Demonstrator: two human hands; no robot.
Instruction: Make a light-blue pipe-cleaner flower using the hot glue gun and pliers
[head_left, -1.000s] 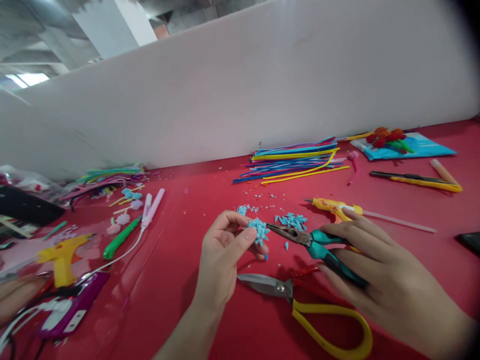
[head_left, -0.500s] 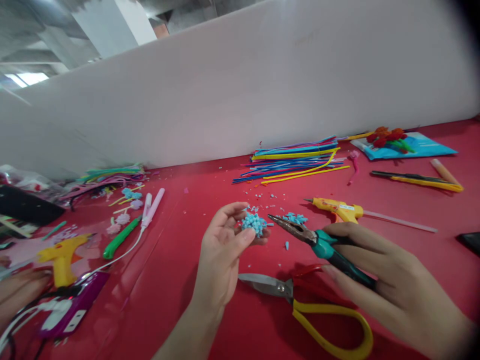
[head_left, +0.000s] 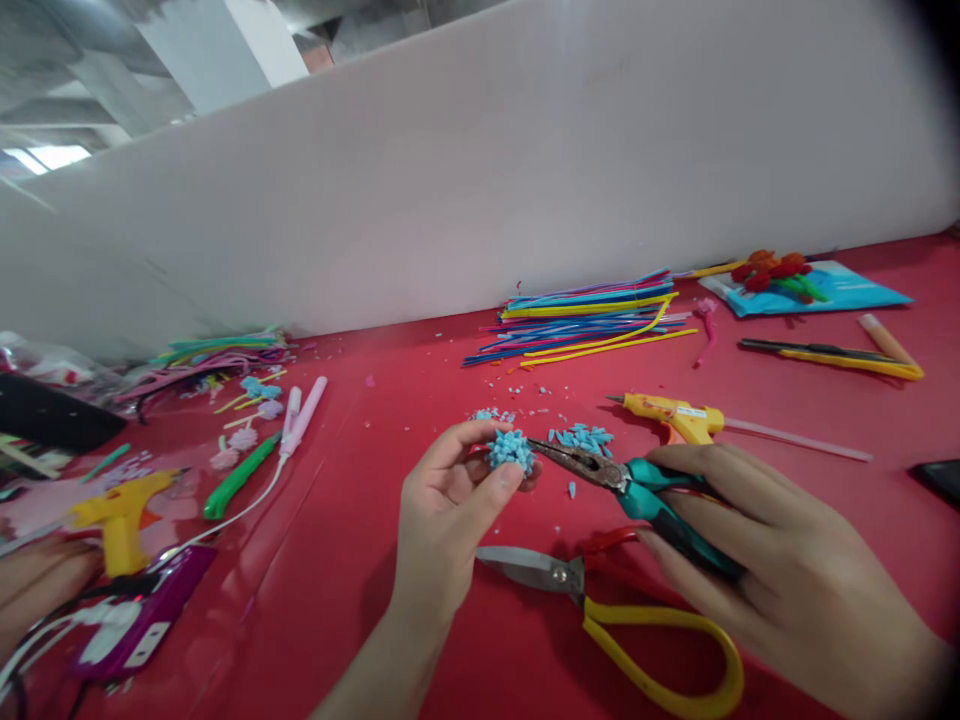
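- Yellow-handled steel scissors (head_left: pixel 600 610) lie nearest on the red table (head_left: pixel 360 560), blades shut.
- Right hand (head_left: pixel 780 560) wraps the teal-handled rusty long-nose pliers (head_left: pixel 637 490); nose tip touches the tuft.
- Left hand (head_left: pixel 450 510) pinches the small fuzzy light-blue pipe-cleaner tuft (head_left: pixel 511 450) between thumb and fingertips, just above the table.
- Loose blue cut bits (head_left: pixel 581 437) just behind; yellow glue gun (head_left: pixel 671 415) beyond.
- Farther back: bundle of coloured pipe cleaners (head_left: pixel 592 320). No containers visible.

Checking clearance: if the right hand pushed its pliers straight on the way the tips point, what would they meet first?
Most likely the blue tuft pinched in the left hand; the pliers in the right hand point at it, tips about touching.
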